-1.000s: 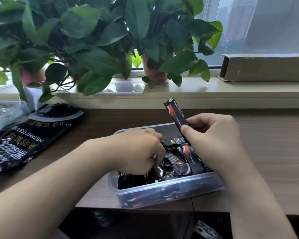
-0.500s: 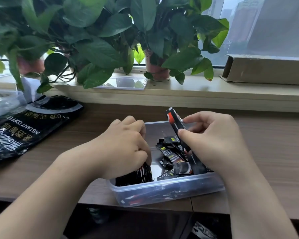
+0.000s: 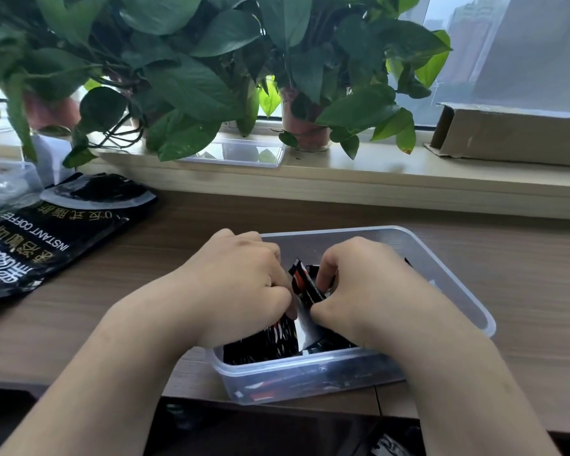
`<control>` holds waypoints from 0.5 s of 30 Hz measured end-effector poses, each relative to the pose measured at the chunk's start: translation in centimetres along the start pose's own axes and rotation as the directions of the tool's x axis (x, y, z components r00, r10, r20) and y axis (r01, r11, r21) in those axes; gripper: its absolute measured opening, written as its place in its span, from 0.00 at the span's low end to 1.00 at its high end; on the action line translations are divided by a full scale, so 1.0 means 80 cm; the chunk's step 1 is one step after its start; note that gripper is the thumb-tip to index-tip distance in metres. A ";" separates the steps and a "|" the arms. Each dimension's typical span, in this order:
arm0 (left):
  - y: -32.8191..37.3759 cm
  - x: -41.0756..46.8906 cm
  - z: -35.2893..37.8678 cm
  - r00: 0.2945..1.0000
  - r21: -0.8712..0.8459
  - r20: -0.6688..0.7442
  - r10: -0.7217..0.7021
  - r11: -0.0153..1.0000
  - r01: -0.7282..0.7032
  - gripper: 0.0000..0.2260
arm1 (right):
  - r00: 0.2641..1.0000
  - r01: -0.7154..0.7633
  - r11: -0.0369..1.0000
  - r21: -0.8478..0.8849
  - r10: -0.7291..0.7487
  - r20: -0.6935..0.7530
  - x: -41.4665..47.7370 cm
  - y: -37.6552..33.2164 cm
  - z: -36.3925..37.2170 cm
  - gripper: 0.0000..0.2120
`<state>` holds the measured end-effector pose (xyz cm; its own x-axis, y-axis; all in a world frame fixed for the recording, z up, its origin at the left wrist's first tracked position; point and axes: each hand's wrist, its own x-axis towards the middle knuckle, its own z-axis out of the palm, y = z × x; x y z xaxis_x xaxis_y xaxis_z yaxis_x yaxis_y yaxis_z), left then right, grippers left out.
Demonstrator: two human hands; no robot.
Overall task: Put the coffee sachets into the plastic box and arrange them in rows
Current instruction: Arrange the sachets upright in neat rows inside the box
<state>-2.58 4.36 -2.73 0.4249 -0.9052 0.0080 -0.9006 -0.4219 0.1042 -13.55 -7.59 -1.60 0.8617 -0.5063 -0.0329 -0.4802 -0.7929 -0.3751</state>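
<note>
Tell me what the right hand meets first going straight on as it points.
The right hand would probably meet the sachets packed in the plastic box beneath its fingers first; the left hand is close beside, depth unclear.

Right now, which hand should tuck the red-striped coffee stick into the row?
Probably the right hand: its fingers pinch the red-striped sachet inside the plastic box. The left hand is curled over the packed sachets beside it, seemingly steadying them.
</note>
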 end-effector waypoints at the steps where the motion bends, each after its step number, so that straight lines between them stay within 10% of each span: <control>1: 0.000 0.000 0.000 1.000 -0.005 0.003 -0.002 1.000 0.002 0.24 | 1.000 -0.003 1.000 -0.002 0.003 -0.008 -0.001 -0.001 -0.001 0.09; 15: -0.003 -0.001 0.000 1.000 -0.011 -0.001 -0.014 1.000 0.014 0.23 | 0.981 0.079 0.980 0.184 -0.109 0.158 0.012 0.008 0.003 0.11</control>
<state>-2.42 4.56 -2.72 0.4375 -0.8992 0.0071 -0.8936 -0.4338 0.1151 -13.00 -8.47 -2.06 0.9238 -0.3571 -0.1383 -0.3725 -0.7543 -0.5406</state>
